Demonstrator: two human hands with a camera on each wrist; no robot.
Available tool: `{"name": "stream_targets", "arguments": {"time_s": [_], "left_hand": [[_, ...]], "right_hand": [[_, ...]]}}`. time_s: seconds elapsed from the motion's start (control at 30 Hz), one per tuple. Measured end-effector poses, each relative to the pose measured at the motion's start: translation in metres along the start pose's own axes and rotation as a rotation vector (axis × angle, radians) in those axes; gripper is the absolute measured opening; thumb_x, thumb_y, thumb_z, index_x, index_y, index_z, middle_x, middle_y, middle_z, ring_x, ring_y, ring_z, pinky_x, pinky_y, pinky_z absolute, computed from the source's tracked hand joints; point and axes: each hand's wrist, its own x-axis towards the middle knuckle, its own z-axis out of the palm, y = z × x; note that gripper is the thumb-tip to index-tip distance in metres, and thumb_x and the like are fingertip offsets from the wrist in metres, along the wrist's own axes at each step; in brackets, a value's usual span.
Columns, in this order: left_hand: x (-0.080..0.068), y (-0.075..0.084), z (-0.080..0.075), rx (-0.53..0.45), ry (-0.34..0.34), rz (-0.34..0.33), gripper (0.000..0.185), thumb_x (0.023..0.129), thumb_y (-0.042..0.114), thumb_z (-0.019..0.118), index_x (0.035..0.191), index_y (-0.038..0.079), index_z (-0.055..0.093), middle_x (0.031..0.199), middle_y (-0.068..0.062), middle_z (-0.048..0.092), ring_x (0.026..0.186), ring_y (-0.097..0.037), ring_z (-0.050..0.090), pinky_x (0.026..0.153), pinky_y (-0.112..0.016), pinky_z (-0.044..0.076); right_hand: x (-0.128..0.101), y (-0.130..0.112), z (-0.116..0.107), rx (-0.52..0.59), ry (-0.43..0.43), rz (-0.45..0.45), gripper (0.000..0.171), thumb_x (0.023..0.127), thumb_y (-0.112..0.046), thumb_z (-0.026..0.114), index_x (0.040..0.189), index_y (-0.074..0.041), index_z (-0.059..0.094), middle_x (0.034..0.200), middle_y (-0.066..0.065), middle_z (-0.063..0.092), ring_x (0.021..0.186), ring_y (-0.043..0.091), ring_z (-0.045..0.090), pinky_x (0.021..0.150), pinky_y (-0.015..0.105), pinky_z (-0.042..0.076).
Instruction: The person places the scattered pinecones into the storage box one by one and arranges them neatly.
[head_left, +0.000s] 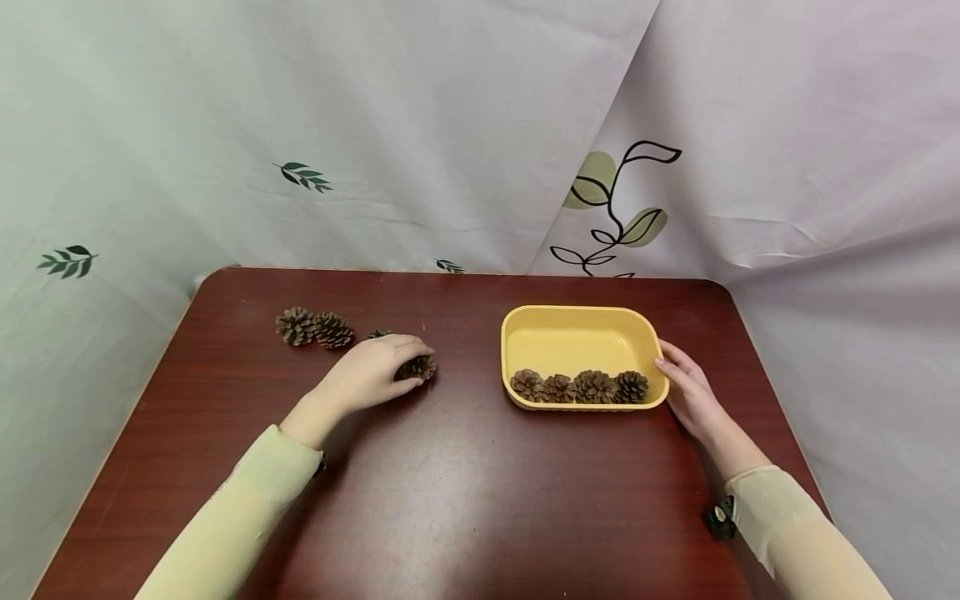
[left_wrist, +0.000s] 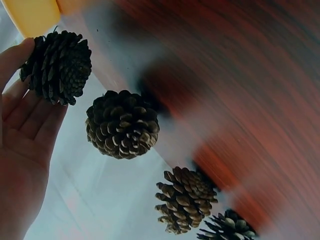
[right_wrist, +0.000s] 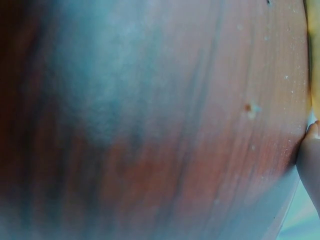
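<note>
Pine cone [head_left: 417,367] under the left hand [head_left: 372,372] lies on the counter [head_left: 465,500], left of centre, well apart from the yellow tray [head_left: 577,333] to its right. The cone sits at the fingertips, on the tray side of the hand; its long axis cannot be told from the head view. The left hand is the nearer one by far: its fingers curl over the cone and grip it. In the left wrist view the fingers [left_wrist: 30,115] lie against that cone [left_wrist: 57,67]. Three loose cones lie to the far left, two of them [head_left: 313,327] touching. The right hand [head_left: 690,392] rests relaxed against the tray's right rim, holding nothing. Four cones [head_left: 579,387] line the tray's near wall.
</note>
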Motion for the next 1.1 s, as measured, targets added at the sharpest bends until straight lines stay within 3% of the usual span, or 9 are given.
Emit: {"name": "stream_targets", "arguments": {"time_s": [0.57,0.9,1.1], "left_hand": [[0.030,0.003,0.006,-0.097,0.156,0.003,0.044,0.092,0.017,0.083,0.132,0.006,0.072,0.132,-0.012,0.075,0.124,-0.028,0.071,0.104,-0.048,0.060],[0.053,0.014,0.007,-0.256,0.285,-0.044,0.047,0.090,0.018,0.086,0.133,0.007,0.072,0.133,-0.011,0.074,0.122,-0.027,0.072,0.104,-0.046,0.060],[0.070,0.024,0.007,-0.335,0.328,-0.065,0.047,0.090,0.020,0.087,0.133,0.010,0.073,0.132,-0.010,0.075,0.124,-0.027,0.071,0.109,-0.045,0.058]], "right_hand": [[0.002,0.002,0.003,0.017,0.012,-0.002,0.039,0.112,-0.002,0.040,0.133,-0.022,0.065,0.121,-0.008,0.074,0.105,0.003,0.070,0.088,0.018,0.059],[0.001,0.001,0.002,0.017,0.006,-0.004,0.039,0.112,-0.003,0.039,0.134,-0.023,0.065,0.122,-0.008,0.074,0.106,0.003,0.070,0.089,0.018,0.059],[0.000,-0.001,0.001,0.004,0.003,-0.002,0.039,0.113,-0.003,0.038,0.134,-0.024,0.064,0.121,-0.010,0.074,0.106,0.002,0.070,0.089,0.017,0.059]]}}
